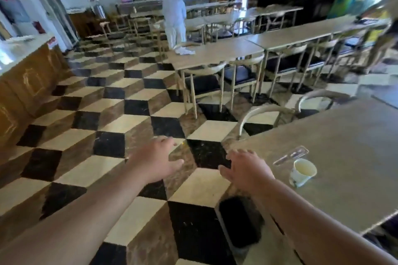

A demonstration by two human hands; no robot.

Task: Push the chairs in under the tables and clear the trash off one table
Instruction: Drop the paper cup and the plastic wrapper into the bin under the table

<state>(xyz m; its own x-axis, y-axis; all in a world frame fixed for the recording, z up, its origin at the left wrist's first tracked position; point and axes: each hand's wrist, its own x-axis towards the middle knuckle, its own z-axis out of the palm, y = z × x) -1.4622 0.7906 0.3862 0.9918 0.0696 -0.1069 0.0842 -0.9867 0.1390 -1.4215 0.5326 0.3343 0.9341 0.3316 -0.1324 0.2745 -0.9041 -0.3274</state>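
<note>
My left hand (158, 158) hovers over the chequered floor with its fingers apart, holding nothing. My right hand (247, 168) is open too, just above the near table's left corner (344, 157). On that table lies a tipped paper cup (302, 171) with a clear plastic wrapper (290, 155) beside it, a short way right of my right hand. A dark-seated chair (239, 221) sits under the table's near edge below my right forearm. Two curved-back chairs (265, 114) stand at the table's far side. On the middle table (226, 51) lies a crumpled white tissue (184, 50).
A wooden counter (28, 79) runs along the left. Rows of tables with tucked chairs (286, 34) fill the right and back. A person in white (175, 19) stands at the far tables with their back to me. The aisle of chequered floor (112, 114) lies between.
</note>
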